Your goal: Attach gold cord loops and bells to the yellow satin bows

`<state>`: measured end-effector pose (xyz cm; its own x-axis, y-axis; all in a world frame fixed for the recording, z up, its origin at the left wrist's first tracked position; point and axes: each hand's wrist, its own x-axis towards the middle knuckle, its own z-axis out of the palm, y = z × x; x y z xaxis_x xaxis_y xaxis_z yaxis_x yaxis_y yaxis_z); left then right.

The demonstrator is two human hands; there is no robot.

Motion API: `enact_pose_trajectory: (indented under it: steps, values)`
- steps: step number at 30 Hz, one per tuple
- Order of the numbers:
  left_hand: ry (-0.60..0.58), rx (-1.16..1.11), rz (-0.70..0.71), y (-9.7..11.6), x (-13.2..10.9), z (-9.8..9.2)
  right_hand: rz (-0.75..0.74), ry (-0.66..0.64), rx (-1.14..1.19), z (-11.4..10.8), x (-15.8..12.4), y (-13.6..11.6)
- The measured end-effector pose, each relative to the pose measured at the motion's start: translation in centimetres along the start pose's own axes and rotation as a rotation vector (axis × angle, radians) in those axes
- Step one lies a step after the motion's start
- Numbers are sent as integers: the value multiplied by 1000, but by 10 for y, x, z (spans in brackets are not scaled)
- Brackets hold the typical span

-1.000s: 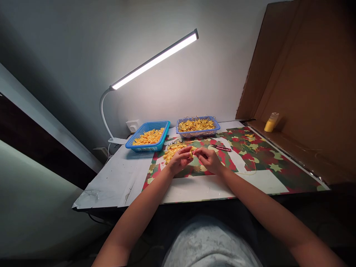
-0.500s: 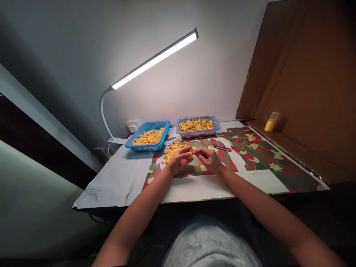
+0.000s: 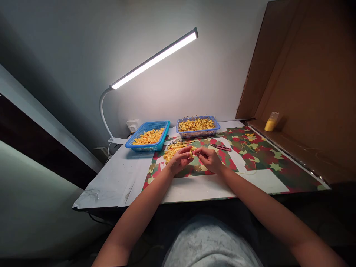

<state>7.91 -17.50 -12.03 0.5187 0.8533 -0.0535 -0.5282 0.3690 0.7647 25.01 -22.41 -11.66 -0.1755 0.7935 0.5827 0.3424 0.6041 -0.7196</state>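
Note:
Over the patterned mat, my left hand [image 3: 179, 161] pinches a small yellow ribbon piece [image 3: 192, 149] between thumb and fingers. My right hand [image 3: 209, 159] meets it from the other side, its thumb and forefinger closed at the edge of the same piece. The fingers partly hide its shape. Just behind my left hand lies a loose pile of yellow ribbon pieces [image 3: 171, 151]. A pair of small pink-handled thread snips [image 3: 221, 147] rests on the mat beyond my right hand.
A blue basket [image 3: 144, 149] of yellow pieces stands at the back left. Beside it, a purple-blue basket [image 3: 198, 134] holds gold-yellow ribbon pieces with strings. A lamp [image 3: 154, 61] leans over the table. Thread scraps [image 3: 250, 146] and a bottle with yellow contents [image 3: 271, 122] are at the right.

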Motion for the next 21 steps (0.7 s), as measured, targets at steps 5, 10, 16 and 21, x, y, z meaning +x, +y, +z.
enact_pose_trajectory:
  steps: [5,10,16,21]
  values:
    - [-5,6,-3,0,0,-1,-7,-2,-3,-1,0,-1]
    - [-6,3,-5,0,1,-1,-9,1,-4,-1,0,-2]
    - [-12,1,-6,0,0,0,-7,6,1,0,0,-2]
    - [-16,8,-8,-1,0,0,-5,-6,1,-1,0,-1]
